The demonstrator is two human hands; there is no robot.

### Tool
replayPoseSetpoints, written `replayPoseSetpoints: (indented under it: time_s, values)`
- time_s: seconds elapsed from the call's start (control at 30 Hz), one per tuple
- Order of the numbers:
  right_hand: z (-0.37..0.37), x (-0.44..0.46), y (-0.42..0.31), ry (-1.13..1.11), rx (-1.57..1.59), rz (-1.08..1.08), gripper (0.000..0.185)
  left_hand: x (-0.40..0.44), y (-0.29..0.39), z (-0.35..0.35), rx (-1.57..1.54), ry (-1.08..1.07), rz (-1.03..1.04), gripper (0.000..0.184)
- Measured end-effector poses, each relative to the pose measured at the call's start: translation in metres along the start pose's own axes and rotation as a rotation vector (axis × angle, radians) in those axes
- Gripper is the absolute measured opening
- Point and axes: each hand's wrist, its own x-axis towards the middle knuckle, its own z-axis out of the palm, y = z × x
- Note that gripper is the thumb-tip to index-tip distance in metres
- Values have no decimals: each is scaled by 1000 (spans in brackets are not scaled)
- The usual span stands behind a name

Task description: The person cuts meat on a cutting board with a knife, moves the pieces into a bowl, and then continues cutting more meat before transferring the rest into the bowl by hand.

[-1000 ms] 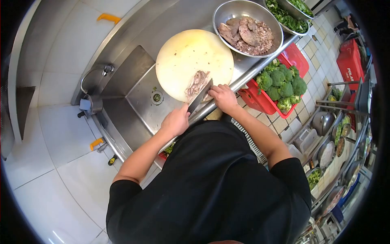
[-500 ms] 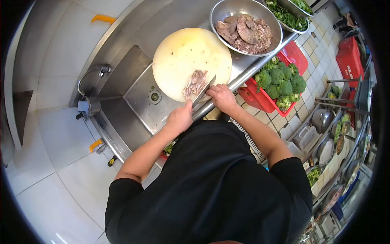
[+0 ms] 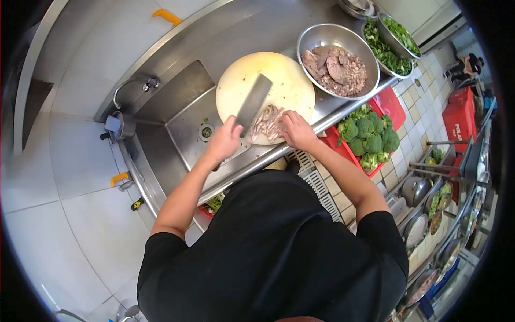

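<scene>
My left hand is closed on the handle of a cleaver. The broad blade points away from me, over the left side of the meat. Thin slices of raw, pale pink meat lie in a loose heap near the front of a thick round chopping board. My right hand is at the right edge of this heap, fingers bent down and touching the slices. Their tips are partly hidden. Beyond my right hand, a steel bowl holds larger pieces and cut bits of meat.
The board rests on a steel sink counter, partly over the basin. A faucet is at the left. Bowls of leafy greens stand at the far right. Broccoli fills a red basket on the floor side; loaded shelves stand further right.
The cleaver has moved from the right side of the meat to its left, its blade now turned across the board. My right hand has come onto the slices, which are more spread out.
</scene>
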Motion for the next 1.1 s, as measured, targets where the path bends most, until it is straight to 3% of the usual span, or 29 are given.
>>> replayPoseSetpoints:
  time_s: [0.07, 0.1, 0.23, 0.33, 0.37, 0.47, 0.5, 0.63, 0.77, 0.87, 0.9, 1.0, 1.03, 1.1]
  values:
    - [-10, 20, 2, 45, -115, -224, 58, 9, -29, -9, 26, 145, 24, 28]
    - [-13, 32, 8, -182, -131, -244, 80, 15, -42, -9, 39, 219, 34, 29]
    - [-26, 69, 7, -418, -312, -530, 108, 30, -60, -20, 51, 70, -223, 29]
    - [-17, 87, 6, -510, -327, -664, 112, 28, -56, -25, -35, -20, -342, 31]
    - [-8, 91, 8, -426, -331, -777, 99, 28, -55, -25, -38, -24, -341, 31]
    - [5, 108, -3, -549, -339, -753, 81, 35, -73, -6, 60, 54, -255, 31]
    - [12, 108, -1, -407, -297, -793, 64, 37, -79, 0, 114, 95, -212, 30]
    - [25, 92, -1, -307, -273, -480, 55, 31, -63, -5, 141, 76, -233, 30]
    - [36, 63, -25, -126, -315, 10, 57, 30, -63, -2, 147, 68, -235, 30]
    - [39, 48, -43, -60, -377, 137, 61, 28, -57, -3, 154, 71, -250, 30]
    - [35, 46, -46, -151, -332, 179, 76, 27, -53, -3, 157, 70, -258, 30]
    - [26, 30, -37, 73, -265, 27, 96, 25, -48, -4, 181, 66, -257, 30]
    - [20, 26, -35, -34, -261, 151, 112, 26, -49, -3, 190, 71, -255, 30]
    - [9, 13, -19, 22, -195, 194, 114, 27, -50, 3, 202, 78, -255, 29]
